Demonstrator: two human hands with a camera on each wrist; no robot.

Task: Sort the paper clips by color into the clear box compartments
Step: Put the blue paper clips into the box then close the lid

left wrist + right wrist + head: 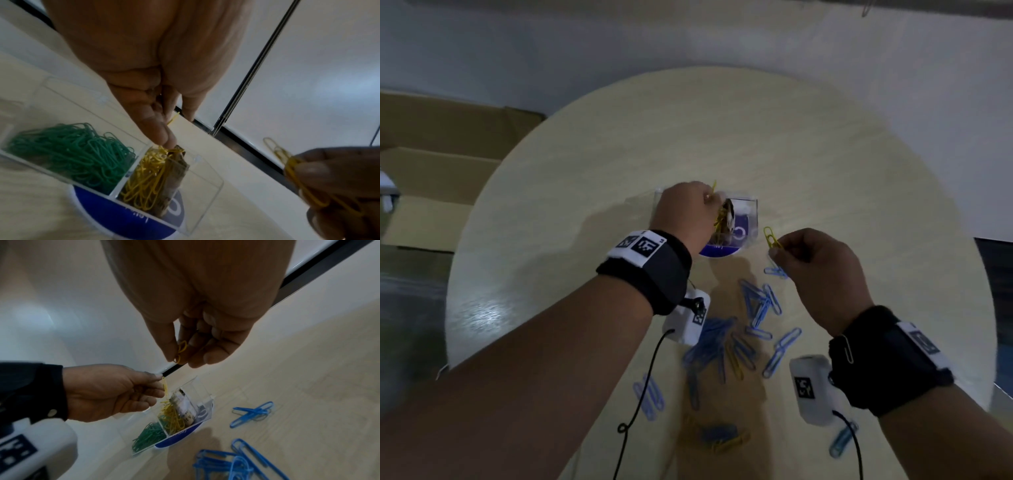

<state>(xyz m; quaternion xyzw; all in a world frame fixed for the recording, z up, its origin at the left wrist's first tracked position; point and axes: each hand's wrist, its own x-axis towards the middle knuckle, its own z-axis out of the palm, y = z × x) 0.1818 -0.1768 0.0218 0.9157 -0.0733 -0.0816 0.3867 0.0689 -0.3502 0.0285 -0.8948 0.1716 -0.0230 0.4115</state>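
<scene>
The clear box sits mid-table; one compartment holds green clips, the one beside it yellow clips. My left hand hovers over the yellow compartment and pinches a yellow clip that points down toward that pile. Just right of the box, my right hand pinches a few yellow clips above the table. The right wrist view shows those yellow clips between thumb and fingers. Blue clips lie loose on the table nearer to me.
The round pale table has a blue disc under the box. More blue clips and a few yellow ones lie near the front edge. Cardboard boxes stand on the floor at left.
</scene>
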